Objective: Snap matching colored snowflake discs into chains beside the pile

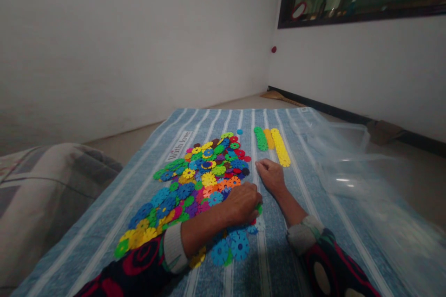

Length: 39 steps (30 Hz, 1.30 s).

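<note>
A heap of colourful plastic snowflake discs is spread over the cloth in front of me. My left hand is closed over the heap's right edge, knuckles up. A bit of green disc shows by its fingertips; whether they grip it is hidden. To the right of the heap, my right hand is closed, its fingers curled, and anything inside is hidden. Beyond it lie overlapping rows of discs: green, orange and yellow. Large blue discs lie below my left forearm.
Clear plastic containers stand along the right side of the striped blue cloth. One blue disc lies apart at the back. A cloth-covered seat or cushion is at the left, walls behind.
</note>
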Available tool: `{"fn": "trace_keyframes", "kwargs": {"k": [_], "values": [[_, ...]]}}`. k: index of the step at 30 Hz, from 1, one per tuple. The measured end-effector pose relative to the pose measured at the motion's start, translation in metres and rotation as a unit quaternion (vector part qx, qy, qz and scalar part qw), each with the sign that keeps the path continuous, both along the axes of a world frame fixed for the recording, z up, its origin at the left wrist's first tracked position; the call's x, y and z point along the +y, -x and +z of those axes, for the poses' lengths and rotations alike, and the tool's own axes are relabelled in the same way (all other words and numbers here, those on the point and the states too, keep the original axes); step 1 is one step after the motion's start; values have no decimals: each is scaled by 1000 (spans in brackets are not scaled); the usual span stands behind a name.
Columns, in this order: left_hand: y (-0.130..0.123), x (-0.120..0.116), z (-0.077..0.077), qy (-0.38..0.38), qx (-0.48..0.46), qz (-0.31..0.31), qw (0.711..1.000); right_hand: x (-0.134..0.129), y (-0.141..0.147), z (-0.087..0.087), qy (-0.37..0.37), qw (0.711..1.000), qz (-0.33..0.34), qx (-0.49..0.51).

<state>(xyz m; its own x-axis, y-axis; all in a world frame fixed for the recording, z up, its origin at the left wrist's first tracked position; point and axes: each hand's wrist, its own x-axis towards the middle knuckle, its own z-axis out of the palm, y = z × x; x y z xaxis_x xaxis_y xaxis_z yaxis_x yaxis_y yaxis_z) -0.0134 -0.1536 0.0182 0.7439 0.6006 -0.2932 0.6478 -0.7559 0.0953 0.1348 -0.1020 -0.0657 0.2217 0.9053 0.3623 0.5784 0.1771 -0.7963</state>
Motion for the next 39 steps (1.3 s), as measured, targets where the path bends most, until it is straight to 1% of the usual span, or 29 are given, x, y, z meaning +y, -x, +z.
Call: {"fn": "trace_keyframes", "kwargs": {"k": [5,7,9,11,13,16,19,21,24,27,33,39], "values": [[-1,-4,-2,0,-33,6,999,0,0,0,-5,1000,-2,-8],[0,-7,-3,15,-48,17,999,-1,0,-1,-6,1000,0,-5],[3,-8,-2,41,-58,48,996,-1,0,-1,-4,1000,4,4],[13,-7,2,68,-79,95,990,-2,0,-1,-1,1000,6,12],[31,-2,9,81,-114,148,979,-2,-1,-1,2,1000,6,11],[70,9,20,67,-148,233,959,-3,-1,0,6,1000,5,5],[114,19,28,39,-141,292,945,-4,0,1,7,1000,4,10],[138,20,30,32,-134,312,940,-5,-1,1,6,1000,4,15],[160,16,28,39,-131,329,934,-5,-1,1,6,1000,7,16],[170,9,22,57,-130,340,930,-6,-2,1,8,1000,8,11],[175,8,9,71,-137,350,924,-6,-1,0,12,1000,8,15],[176,11,7,60,-112,335,934,-5,-1,0,15,1000,7,18]]}}
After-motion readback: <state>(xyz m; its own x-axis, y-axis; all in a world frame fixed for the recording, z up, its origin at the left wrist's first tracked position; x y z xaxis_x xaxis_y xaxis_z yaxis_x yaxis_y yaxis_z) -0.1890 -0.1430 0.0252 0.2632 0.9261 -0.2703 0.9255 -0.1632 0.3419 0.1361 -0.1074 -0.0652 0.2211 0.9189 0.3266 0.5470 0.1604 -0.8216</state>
